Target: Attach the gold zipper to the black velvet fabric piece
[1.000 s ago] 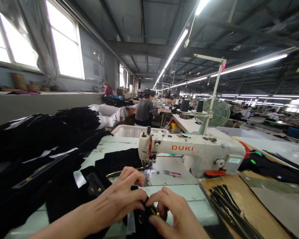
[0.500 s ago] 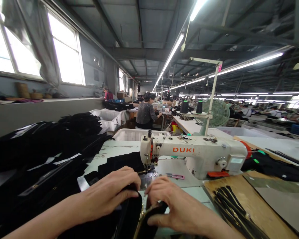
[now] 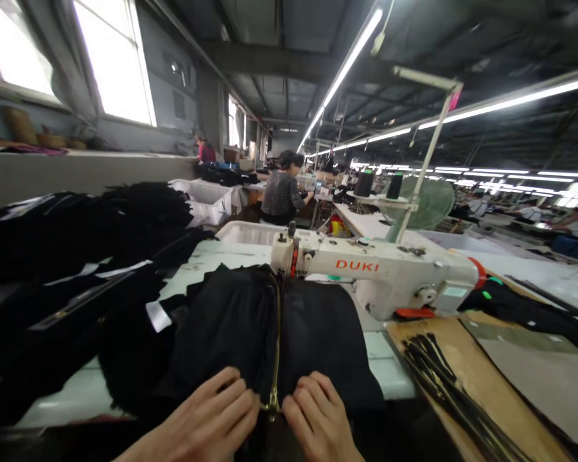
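Observation:
Black fabric (image 3: pixel 322 333) lies spread over the bed of a white sewing machine (image 3: pixel 347 266), with a gold zipper (image 3: pixel 277 340) running down its middle. My left hand (image 3: pixel 221 407) pinches the fabric's near edge just left of the zipper's lower end. On the right side of that end, my right hand (image 3: pixel 318 410) grips the same edge with curled fingers. The machine's needle area is hidden behind the raised far end of the cloth.
Dark garments (image 3: pixel 77 256) are heaped at the left. Black zipper strips (image 3: pixel 443 378) lie on a brown board (image 3: pixel 390 333) at the right. Beyond the machine are a white bin (image 3: pixel 250 234), a green fan (image 3: pixel 428 202) and a seated person (image 3: pixel 282 192).
The black fabric, bunched in my hands before, is now spread flat across the machine bed with the zipper facing up. Both hands have moved down towards me, and the view has tilted.

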`<state>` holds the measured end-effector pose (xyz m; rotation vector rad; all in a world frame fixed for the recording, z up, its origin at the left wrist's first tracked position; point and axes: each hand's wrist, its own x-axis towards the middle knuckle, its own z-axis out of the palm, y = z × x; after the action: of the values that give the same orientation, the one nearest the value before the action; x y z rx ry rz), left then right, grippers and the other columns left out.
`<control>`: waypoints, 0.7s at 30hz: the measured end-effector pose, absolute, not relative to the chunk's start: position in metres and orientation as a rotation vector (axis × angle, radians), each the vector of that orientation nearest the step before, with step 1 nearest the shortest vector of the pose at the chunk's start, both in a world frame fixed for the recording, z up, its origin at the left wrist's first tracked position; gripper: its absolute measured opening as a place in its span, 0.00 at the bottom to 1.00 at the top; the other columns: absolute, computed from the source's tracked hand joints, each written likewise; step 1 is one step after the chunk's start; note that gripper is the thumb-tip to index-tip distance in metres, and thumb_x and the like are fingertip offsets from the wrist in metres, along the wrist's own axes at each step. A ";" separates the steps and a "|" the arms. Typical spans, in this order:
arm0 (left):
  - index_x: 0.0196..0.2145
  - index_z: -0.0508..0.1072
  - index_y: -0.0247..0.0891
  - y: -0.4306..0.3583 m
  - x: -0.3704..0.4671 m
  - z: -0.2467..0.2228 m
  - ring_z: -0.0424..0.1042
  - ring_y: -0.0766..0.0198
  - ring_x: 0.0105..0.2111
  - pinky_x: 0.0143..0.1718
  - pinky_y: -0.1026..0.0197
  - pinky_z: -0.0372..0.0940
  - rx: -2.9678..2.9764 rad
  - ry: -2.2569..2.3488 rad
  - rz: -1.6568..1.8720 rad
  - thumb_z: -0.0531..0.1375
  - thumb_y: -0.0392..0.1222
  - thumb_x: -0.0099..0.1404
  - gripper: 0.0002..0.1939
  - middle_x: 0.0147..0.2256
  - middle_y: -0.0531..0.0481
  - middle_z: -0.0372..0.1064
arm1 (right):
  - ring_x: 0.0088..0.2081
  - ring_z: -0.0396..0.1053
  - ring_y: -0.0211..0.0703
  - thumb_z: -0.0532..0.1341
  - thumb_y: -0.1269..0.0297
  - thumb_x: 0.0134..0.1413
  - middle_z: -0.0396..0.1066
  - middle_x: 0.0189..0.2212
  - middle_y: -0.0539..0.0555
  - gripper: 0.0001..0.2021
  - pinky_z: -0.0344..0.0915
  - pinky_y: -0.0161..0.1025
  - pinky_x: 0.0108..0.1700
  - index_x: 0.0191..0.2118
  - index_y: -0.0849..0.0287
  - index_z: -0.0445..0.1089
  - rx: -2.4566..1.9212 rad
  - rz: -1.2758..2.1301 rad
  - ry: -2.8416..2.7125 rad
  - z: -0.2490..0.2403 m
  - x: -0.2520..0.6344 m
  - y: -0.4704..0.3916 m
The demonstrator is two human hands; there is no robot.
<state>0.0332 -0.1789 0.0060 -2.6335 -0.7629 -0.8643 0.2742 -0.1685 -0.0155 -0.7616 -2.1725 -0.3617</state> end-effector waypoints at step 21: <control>0.44 0.74 0.38 -0.177 0.042 -0.047 0.71 0.59 0.45 0.60 0.45 0.60 -2.781 -1.100 -1.189 0.47 0.20 0.62 0.24 0.40 0.48 0.72 | 0.42 0.69 0.49 0.55 0.68 0.69 0.72 0.39 0.56 0.10 0.64 0.54 0.54 0.50 0.58 0.71 -1.099 -0.185 -2.059 -0.054 0.252 -0.189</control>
<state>0.0423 -0.1769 -0.0467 -2.7814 -1.0997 -1.1894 0.2517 -0.1887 -0.0542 -1.0988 -2.0593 -0.1847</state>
